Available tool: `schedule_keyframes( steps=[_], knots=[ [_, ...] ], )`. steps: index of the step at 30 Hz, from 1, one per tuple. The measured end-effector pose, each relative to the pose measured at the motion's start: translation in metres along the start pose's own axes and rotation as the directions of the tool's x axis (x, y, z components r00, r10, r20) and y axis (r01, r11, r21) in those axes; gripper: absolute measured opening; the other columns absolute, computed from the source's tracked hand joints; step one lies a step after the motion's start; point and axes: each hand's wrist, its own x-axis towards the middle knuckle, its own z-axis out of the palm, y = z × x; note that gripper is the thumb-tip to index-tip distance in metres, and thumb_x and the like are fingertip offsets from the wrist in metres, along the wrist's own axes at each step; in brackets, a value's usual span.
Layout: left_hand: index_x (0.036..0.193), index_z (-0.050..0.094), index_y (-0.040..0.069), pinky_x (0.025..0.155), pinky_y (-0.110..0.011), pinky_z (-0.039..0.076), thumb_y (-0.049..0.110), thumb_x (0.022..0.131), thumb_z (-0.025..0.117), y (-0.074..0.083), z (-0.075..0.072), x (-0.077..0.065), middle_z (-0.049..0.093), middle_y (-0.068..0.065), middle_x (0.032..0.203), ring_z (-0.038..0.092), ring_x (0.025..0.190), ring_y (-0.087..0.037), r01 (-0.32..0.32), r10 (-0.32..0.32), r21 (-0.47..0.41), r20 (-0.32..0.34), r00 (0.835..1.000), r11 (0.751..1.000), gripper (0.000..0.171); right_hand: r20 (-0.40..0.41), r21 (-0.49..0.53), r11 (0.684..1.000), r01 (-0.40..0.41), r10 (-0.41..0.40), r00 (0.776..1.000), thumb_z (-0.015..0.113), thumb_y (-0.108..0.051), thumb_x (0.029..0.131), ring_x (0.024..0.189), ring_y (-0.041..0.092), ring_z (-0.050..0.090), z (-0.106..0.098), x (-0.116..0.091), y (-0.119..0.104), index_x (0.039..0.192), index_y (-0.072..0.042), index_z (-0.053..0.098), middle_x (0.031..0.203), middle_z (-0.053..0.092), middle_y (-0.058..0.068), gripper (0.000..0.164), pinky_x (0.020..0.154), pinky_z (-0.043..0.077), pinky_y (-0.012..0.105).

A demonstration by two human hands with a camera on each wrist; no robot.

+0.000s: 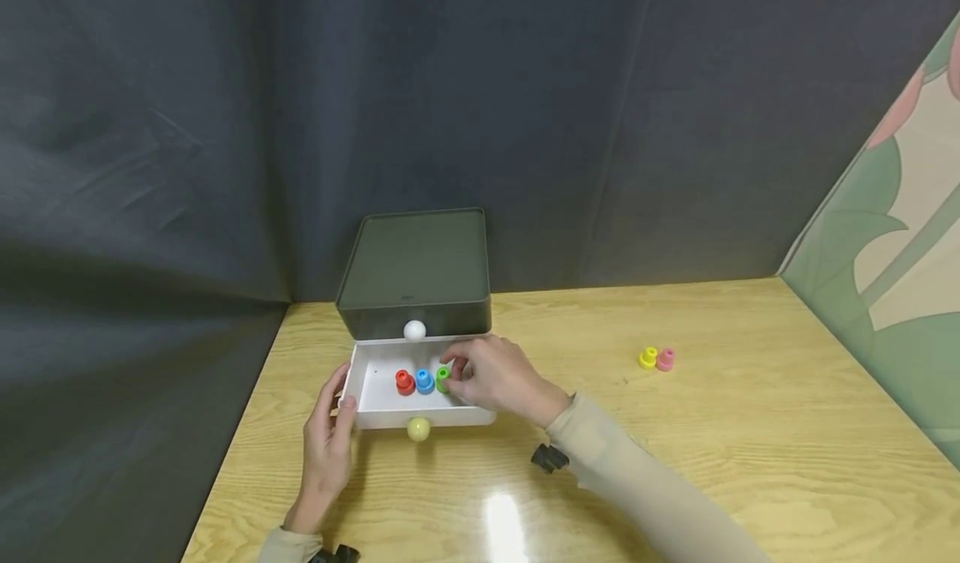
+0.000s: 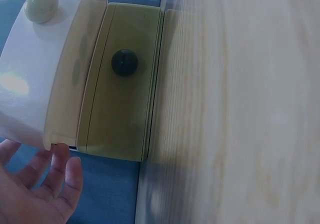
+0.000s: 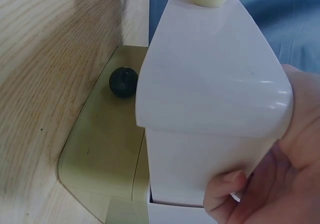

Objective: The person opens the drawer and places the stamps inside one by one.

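Note:
A white drawer (image 1: 423,417) with a pale yellow knob (image 1: 418,429) stands pulled out of a dark-topped box (image 1: 420,267). My left hand (image 1: 327,442) holds its left wall, the thumb at the front corner; the left wrist view shows the fingers (image 2: 60,159) against the drawer's outer side. Inside lie a red stepped plastic peg (image 1: 405,382), a blue peg (image 1: 424,381) and a green peg (image 1: 442,378) in a row. My right hand (image 1: 498,377) reaches in over the right wall and pinches the green peg between thumb and fingers. The wrist views do not show the pegs.
A yellow peg (image 1: 648,358) and a pink peg (image 1: 665,360) stand together on the wooden table (image 1: 720,430), to the right. Another front with a white knob (image 1: 415,330) sits above the drawer, and one with a black knob (image 2: 124,62) below. Dark curtain (image 1: 525,113) hangs behind.

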Motion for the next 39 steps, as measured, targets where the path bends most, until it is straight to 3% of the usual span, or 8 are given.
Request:
schedule_keyframes(
  steps=[8,13,19,22,28,32,35,39],
  knots=[
    [0.156,0.052,0.006,0.082,-0.010,0.049,0.005,0.110,0.049,0.006,-0.002,0.004,0.063,-0.022,0.147,0.056,0.114,0.004,0.034,-0.034,0.026,0.002,0.999,0.999,0.046,-0.007,0.035,0.999,0.001,-0.001,1.000,0.085,-0.023,0.090,0.070,0.001,0.064,-0.002,0.002,0.000,0.117,-0.010,0.080,0.086,0.078,-0.008,0.030,0.068,0.052,0.027],
    [0.153,0.057,0.008,0.082,-0.014,0.049,0.009,0.109,0.053,0.017,-0.005,0.003,0.066,-0.019,0.144,0.054,0.112,0.007,0.063,-0.062,0.110,-0.016,0.998,0.992,0.044,-0.024,0.187,0.982,0.011,-0.006,1.000,0.084,-0.016,0.091,0.071,0.005,0.063,-0.004,-0.001,0.003,0.119,-0.004,0.078,0.089,0.078,-0.004,0.030,0.067,0.051,0.022],
    [0.154,0.055,0.007,0.087,-0.017,0.048,0.015,0.111,0.054,0.025,-0.005,0.000,0.061,-0.018,0.150,0.052,0.117,-0.002,0.093,-0.089,0.156,-0.035,0.995,0.983,0.044,-0.084,0.303,0.953,0.017,0.009,0.996,0.081,-0.017,0.094,0.084,0.007,0.064,-0.008,-0.010,0.003,0.118,-0.006,0.079,0.099,0.078,-0.001,0.027,0.072,0.052,0.022],
    [0.154,0.053,0.005,0.090,-0.019,0.046,0.016,0.110,0.055,0.028,-0.005,0.000,0.060,-0.019,0.150,0.054,0.121,-0.013,0.083,-0.074,0.201,-0.051,0.996,0.976,0.046,-0.124,0.335,0.942,0.005,0.039,0.992,0.079,-0.020,0.095,0.089,0.009,0.066,-0.011,-0.015,0.004,0.116,-0.008,0.080,0.104,0.079,0.000,0.024,0.074,0.053,0.024],
    [0.151,0.054,0.002,0.105,-0.041,0.040,0.011,0.098,0.068,0.039,-0.008,-0.003,0.056,-0.020,0.152,0.054,0.132,-0.036,-0.052,0.092,0.318,-0.113,0.989,0.947,0.055,-0.206,0.421,0.907,-0.031,0.129,0.970,0.080,-0.017,0.095,0.094,0.012,0.071,-0.022,-0.029,0.010,0.114,-0.011,0.081,0.104,0.080,-0.002,0.020,0.073,0.059,0.027],
    [0.143,0.060,-0.002,0.106,-0.053,0.038,0.012,0.086,0.078,0.049,-0.006,-0.007,0.058,-0.023,0.150,0.054,0.131,-0.044,-0.193,0.248,0.368,-0.110,0.962,0.910,0.061,-0.266,0.447,0.894,-0.033,0.168,0.949,0.082,-0.014,0.093,0.096,0.014,0.073,-0.031,-0.040,0.018,0.114,-0.008,0.080,0.107,0.081,0.001,0.023,0.076,0.060,0.029],
    [0.137,0.066,0.000,0.100,-0.052,0.039,0.015,0.079,0.081,0.058,-0.002,-0.013,0.062,-0.024,0.144,0.055,0.123,-0.045,-0.281,0.347,0.414,-0.092,0.933,0.866,0.062,-0.300,0.447,0.893,-0.040,0.192,0.934,0.083,-0.014,0.091,0.095,0.014,0.074,-0.034,-0.050,0.027,0.116,-0.009,0.079,0.108,0.081,0.002,0.025,0.077,0.059,0.028],
    [0.131,0.071,0.004,0.093,-0.042,0.039,0.023,0.077,0.082,0.067,0.002,-0.022,0.066,-0.020,0.135,0.057,0.112,-0.037,-0.349,0.418,0.456,-0.055,0.907,0.819,0.058,-0.333,0.432,0.900,-0.060,0.221,0.917,0.084,-0.016,0.092,0.093,0.012,0.073,-0.035,-0.065,0.042,0.118,-0.011,0.079,0.110,0.081,0.003,0.027,0.078,0.058,0.026]
  ],
)
